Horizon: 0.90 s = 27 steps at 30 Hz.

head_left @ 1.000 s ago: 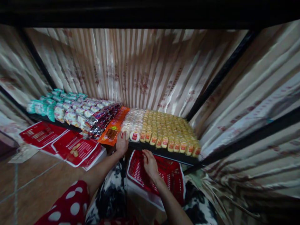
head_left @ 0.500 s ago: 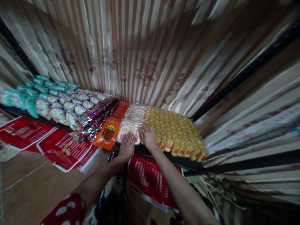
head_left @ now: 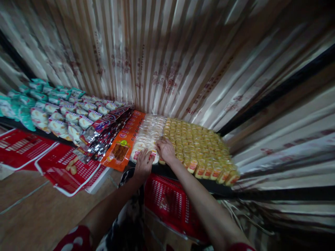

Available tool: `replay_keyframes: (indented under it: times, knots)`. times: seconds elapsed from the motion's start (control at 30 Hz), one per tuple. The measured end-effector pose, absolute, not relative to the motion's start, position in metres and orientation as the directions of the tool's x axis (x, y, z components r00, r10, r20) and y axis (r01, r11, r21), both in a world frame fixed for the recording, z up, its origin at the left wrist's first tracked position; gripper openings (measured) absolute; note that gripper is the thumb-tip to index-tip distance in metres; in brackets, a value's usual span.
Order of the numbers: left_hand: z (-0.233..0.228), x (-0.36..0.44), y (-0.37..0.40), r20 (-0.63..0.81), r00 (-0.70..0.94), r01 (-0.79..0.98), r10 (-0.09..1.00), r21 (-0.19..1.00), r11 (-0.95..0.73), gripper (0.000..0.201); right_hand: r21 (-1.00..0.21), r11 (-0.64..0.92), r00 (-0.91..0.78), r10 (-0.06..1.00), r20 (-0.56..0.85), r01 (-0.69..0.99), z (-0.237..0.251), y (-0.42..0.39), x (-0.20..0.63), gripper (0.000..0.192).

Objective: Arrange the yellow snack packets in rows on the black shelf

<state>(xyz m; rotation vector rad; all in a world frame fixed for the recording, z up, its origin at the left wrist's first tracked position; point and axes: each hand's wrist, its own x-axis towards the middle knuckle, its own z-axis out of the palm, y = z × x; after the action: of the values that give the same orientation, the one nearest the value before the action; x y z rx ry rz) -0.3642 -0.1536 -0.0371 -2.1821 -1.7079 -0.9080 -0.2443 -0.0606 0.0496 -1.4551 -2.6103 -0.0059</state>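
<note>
In the head view, rows of white snack packets point(head_left: 149, 129) in clear wrap lie on a dark shelf, between a flat orange bag and rows of yellow packets. My left hand point(head_left: 143, 164) rests on the front white packets, its fingers stretched out and apart. Beside it, my right hand point(head_left: 166, 150) has its fingers bent and pressed together at the right edge of the same white packets. What lies beneath its fingertips is partly hidden. The yellow packets point(head_left: 199, 150) stand in tight rows just right of that hand.
Left of the orange bag point(head_left: 121, 146) are silver-and-purple bags point(head_left: 110, 129), white packets with striped tops point(head_left: 70, 118) and teal packets point(head_left: 21, 104). Red baskets point(head_left: 70, 170) sit below the shelf edge, another red basket point(head_left: 170, 195) under my arms. A striped curtain point(head_left: 157, 52) hangs behind.
The view has shifted slightly, so the left-hand goods sit farther left and the yellow packets farther right. Both hands stay at the front white packets.
</note>
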Motion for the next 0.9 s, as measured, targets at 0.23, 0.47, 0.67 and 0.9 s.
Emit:
replay_keyframes:
  times: [0.23, 0.47, 0.67, 0.9]
  knots:
    - [-0.036, -0.363, -0.154, 0.583, 0.130, 0.943, 0.802, 0.178, -0.282, 0.031, -0.033, 0.532, -0.520, 0.836, 0.175, 0.846, 0.050, -0.063, -0.241, 0.023]
    - [-0.038, -0.362, -0.153, 0.562, 0.152, 0.941, 0.813, 0.169, -0.293, 0.033, -0.109, 0.551, -0.525, 0.828, 0.199, 0.827, 0.055, -0.060, -0.239, 0.028]
    - [-0.037, -0.361, -0.153, 0.557, 0.163, 0.936, 0.814, 0.174, -0.306, 0.030, -0.081, 0.535, -0.525, 0.843, 0.121, 0.841, 0.058, -0.042, -0.245, 0.024]
    - [-0.037, -0.360, -0.153, 0.544, 0.168, 0.937, 0.822, 0.172, -0.305, 0.031, -0.084, 0.507, -0.503, 0.861, 0.070, 0.858, 0.060, -0.036, -0.247, 0.019]
